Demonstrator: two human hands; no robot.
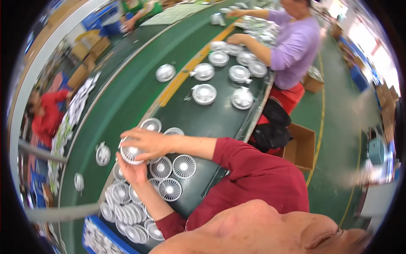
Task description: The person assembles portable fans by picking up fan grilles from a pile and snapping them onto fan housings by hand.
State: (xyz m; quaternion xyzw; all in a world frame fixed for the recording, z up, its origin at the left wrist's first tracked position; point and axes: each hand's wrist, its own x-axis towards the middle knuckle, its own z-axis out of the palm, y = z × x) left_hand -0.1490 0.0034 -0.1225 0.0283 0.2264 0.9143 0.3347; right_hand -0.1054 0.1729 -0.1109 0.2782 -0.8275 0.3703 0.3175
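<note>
Item: round white fan grille point(130, 153), clasped between both hands above the near edge of the green surface point(211, 118). Left hand point(132, 170) cupped beneath it, fingers closed on its rim. Right hand point(146, 142) laid over its top, gripping. Stacked grilles point(127, 207) lie just below, at the near left corner. Assembled fan heads point(204, 94) sit farther along, near a co-worker's sleeve point(294, 46).

Both arms wear dark red sleeves point(258, 169) of soft knit cloth, pushed up to about the elbow, with a folded cuff at lower centre. The left hand point(132, 170) and right hand point(146, 142) are bare, without gloves or rings.
</note>
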